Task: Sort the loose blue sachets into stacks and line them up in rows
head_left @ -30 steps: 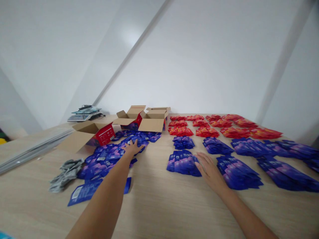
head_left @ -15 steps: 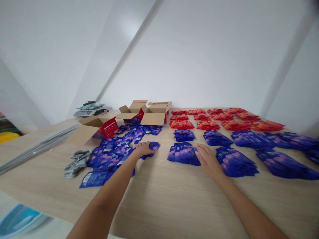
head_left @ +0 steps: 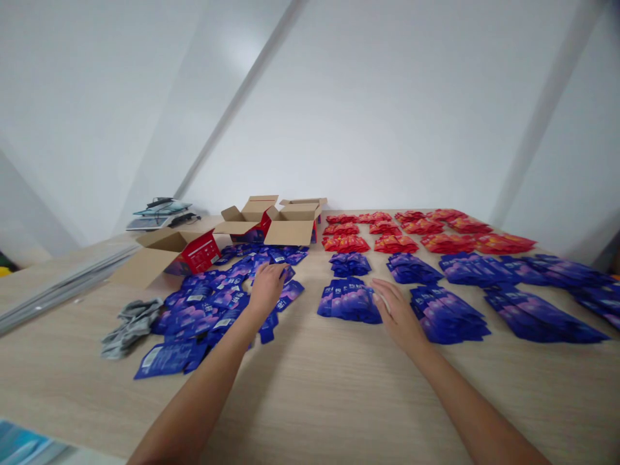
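Evidently the risk sits between loose heap and neat stack. Left hand (head_left: 267, 287) is over the right side of the loose blue packets (head_left: 194, 313), fingers bent downward; a packet edge shows past the fingertips, but whether they are clamped on it or merely over it, I cannot tell. One blue packet (head_left: 291, 294) lies at the heap's edge, just beside that hand. Packets overlap at all angles, so a pinch could bring up two, or drag a neighbour onto the bare table (head_left: 310, 394). Right hand (head_left: 397, 313) rests at the right end of the fanned blue stack (head_left: 343, 300), fingers long and close together, thumb apart, nothing gripped; contact with the stack is likely, not certain. A sideways push there could skew the fan, slick film probably sliding easily. Its wrist side is near the next blue stack (head_left: 448, 316); a careless outward sweep could mix the two. Farther back, red stacks (head_left: 394, 244) look out of harm's way. Grey cloth (head_left: 130, 326) lies close to the heap's left side and might snag a stray packet.
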`<state>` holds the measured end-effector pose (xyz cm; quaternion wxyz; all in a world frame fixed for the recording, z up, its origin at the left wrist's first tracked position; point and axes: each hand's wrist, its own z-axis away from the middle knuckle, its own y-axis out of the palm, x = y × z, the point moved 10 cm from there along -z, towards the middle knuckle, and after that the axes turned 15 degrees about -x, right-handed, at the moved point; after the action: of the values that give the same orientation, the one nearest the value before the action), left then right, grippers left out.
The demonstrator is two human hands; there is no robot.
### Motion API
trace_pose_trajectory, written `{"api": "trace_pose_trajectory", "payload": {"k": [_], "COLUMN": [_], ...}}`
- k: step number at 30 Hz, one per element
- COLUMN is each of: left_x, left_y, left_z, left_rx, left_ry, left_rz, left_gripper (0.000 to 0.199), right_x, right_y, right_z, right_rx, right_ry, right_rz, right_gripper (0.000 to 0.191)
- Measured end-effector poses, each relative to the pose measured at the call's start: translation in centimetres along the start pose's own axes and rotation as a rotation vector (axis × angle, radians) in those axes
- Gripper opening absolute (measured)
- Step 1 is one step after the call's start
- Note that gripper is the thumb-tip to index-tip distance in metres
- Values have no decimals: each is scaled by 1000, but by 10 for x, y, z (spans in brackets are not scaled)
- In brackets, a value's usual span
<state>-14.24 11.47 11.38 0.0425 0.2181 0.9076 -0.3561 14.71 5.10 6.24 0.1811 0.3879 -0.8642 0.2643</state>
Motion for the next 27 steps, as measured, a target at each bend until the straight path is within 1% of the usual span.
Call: {"api": "trace_pose_trajectory", "payload": {"k": [1, 2, 3, 5, 6, 7, 9, 11, 12, 14, 16, 17, 18, 20, 22, 24, 27], "left_x": [-10, -23, -38, -71, -84, -93, -100, -95, -92, -94, -106, -115, -123, -136, -140, -141, -141], "left_y": [-10, -14, -12, 3, 12, 21, 37, 49, 55, 68, 80, 85, 88, 91, 92, 91, 95], "left_z": [-4, -4, -2, 10, 19, 28, 45, 61, 69, 87, 103, 109, 115, 123, 125, 123, 124], "left_rx": [-43, -47, -14, 109, 170, 206, 216, 170, 152, 162, 254, 326, 404, 529, 599, 638, 710], "left_ry": [-54, -108, -156, -248, -304, -366, -514, -688, -783, -952, -1039, -1041, -1014, -916, -795, -702, -652], "left_rz": [106, 228, 353, 602, 705, 788, 912, 1017, 1078, 1200, 1266, 1264, 1239, 1142, 1050, 1016, 1041], "left_gripper": [30, 31, 33, 36, 37, 38, 37, 36, 37, 42, 47, 47, 48, 59, 69, 72, 71], "right_x": [7, 14, 19, 27, 30, 33, 35, 33, 31, 29, 29, 29, 29, 25, 17, 9, 7], "right_y": [0, 2, 4, 17, 25, 34, 50, 59, 60, 55, 44, 38, 33, 28, 28, 31, 40], "right_z": [-1, -2, -1, 4, 9, 16, 32, 45, 48, 45, 36, 31, 27, 24, 26, 28, 29], "right_rx": [7, 18, 32, 112, 173, 241, 372, 445, 447, 397, 305, 261, 229, 198, 206, 226, 299], "right_ry": [20, 54, 103, 238, 295, 351, 468, 569, 592, 555, 450, 398, 359, 336, 387, 450, 483], "right_rz": [-41, -90, -150, -276, -320, -352, -387, -385, -367, -284, -165, -105, -56, -10, -34, -110, -262], "right_gripper": [34, 35, 35, 37, 36, 35, 34, 35, 35, 35, 35, 36, 38, 41, 46, 47, 38]}}
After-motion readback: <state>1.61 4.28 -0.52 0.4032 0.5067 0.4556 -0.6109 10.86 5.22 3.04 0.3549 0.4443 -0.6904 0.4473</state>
